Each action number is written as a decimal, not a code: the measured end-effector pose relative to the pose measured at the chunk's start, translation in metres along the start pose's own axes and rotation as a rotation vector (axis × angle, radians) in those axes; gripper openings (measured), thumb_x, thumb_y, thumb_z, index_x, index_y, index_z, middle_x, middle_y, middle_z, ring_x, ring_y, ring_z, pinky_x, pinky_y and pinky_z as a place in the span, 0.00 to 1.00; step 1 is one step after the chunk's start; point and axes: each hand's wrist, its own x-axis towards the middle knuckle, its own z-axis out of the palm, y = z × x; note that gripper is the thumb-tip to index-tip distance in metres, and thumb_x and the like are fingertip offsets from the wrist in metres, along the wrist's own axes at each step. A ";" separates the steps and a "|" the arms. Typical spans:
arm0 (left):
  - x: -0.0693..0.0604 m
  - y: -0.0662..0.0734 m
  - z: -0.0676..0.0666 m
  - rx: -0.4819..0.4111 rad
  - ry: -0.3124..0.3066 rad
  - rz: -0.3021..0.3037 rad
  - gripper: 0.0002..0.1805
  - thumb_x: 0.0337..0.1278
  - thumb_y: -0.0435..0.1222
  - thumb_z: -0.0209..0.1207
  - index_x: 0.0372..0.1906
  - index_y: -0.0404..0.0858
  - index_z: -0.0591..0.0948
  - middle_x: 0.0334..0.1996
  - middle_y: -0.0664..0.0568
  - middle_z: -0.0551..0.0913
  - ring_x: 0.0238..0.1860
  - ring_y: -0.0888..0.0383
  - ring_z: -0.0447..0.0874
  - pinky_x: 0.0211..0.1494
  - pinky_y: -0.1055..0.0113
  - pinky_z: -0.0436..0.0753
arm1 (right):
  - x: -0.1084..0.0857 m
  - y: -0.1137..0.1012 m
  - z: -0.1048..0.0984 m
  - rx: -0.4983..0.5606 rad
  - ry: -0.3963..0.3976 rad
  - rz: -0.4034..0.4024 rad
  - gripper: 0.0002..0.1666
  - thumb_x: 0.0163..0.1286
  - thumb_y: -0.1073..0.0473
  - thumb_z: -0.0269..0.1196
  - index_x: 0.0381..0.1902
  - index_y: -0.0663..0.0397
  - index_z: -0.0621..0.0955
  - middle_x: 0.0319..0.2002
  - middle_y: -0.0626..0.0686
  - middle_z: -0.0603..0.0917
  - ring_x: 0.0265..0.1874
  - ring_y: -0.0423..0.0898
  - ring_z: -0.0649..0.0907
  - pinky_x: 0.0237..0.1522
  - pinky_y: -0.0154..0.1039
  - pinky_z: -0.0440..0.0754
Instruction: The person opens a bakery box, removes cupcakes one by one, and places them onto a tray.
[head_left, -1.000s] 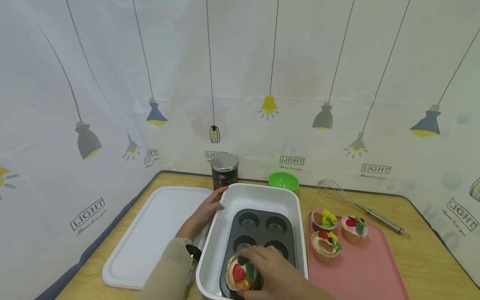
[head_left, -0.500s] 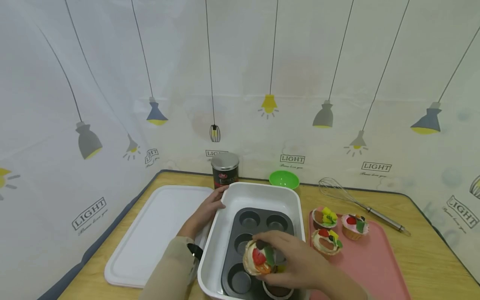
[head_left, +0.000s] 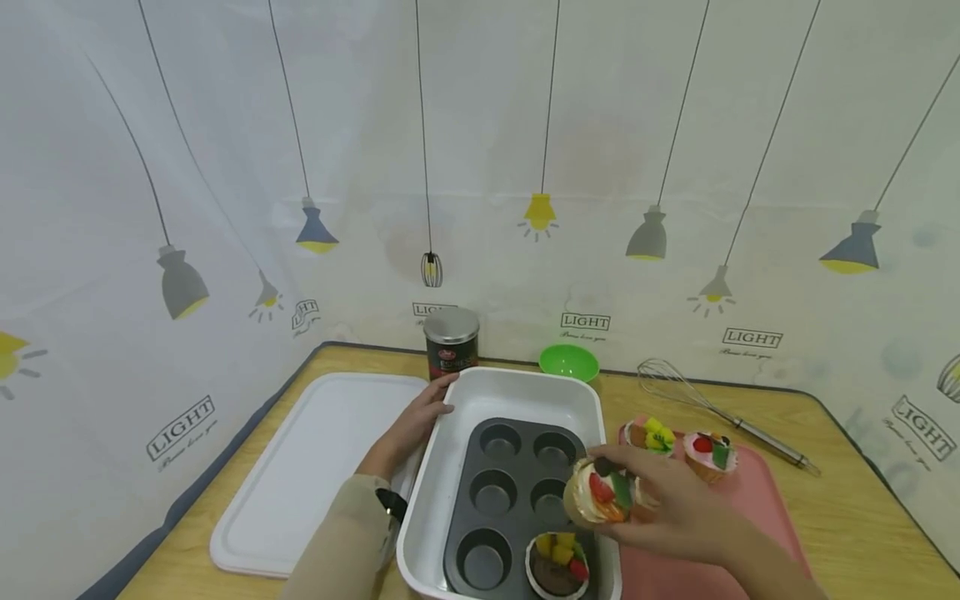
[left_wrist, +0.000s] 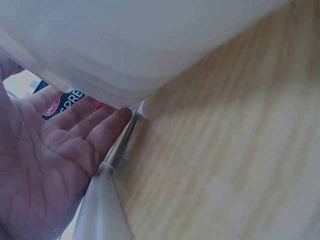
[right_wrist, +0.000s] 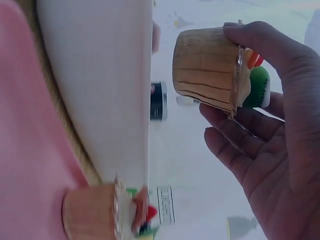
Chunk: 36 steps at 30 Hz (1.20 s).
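Note:
My right hand [head_left: 667, 500] pinches a fruit-topped cupcake [head_left: 597, 492] above the right wall of a white basin [head_left: 468, 400]. In the right wrist view, thumb and fingers hold this cupcake [right_wrist: 207, 67] sideways by its wrapper's top edge. At the basin's left rim, my left hand [head_left: 411, 425] holds on, thumb over the rim and fingers along the outer wall. Inside the basin lies a dark muffin pan [head_left: 521, 492]. A chocolate cupcake with yellow and red fruit [head_left: 557, 567] sits in its near right cup. Several other cups are bare.
A pink tray [head_left: 697, 542] on the right bears several cupcakes, one mostly behind my right hand. Farther back lie a whisk [head_left: 723, 417], a green bowl [head_left: 570, 363] and a dark can [head_left: 452, 343]. A white board [head_left: 315, 475] is at the left.
My right hand has carried the cupcake up and rightward, from over the near left cup to the basin's right wall. The chocolate cupcake has come into view. My left hand stays at the rim.

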 end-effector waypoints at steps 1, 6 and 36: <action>0.000 0.000 0.000 -0.004 -0.003 0.005 0.36 0.66 0.31 0.47 0.79 0.37 0.54 0.78 0.40 0.55 0.71 0.42 0.62 0.63 0.58 0.72 | -0.004 0.002 -0.004 0.007 0.013 0.014 0.42 0.55 0.52 0.78 0.67 0.48 0.75 0.54 0.44 0.83 0.47 0.39 0.84 0.45 0.34 0.83; 0.000 0.001 0.001 -0.014 -0.014 0.001 0.37 0.66 0.29 0.47 0.79 0.36 0.53 0.78 0.38 0.53 0.73 0.40 0.60 0.66 0.54 0.71 | -0.027 0.020 -0.025 -0.055 0.086 0.079 0.44 0.51 0.57 0.81 0.65 0.50 0.76 0.56 0.49 0.83 0.48 0.38 0.83 0.43 0.32 0.83; -0.003 0.000 -0.005 -0.007 -0.040 0.015 0.35 0.69 0.30 0.48 0.79 0.39 0.55 0.78 0.41 0.55 0.74 0.41 0.58 0.67 0.49 0.70 | -0.067 0.078 -0.089 -0.186 -0.033 0.368 0.35 0.60 0.55 0.75 0.64 0.52 0.76 0.51 0.51 0.84 0.44 0.32 0.81 0.36 0.36 0.82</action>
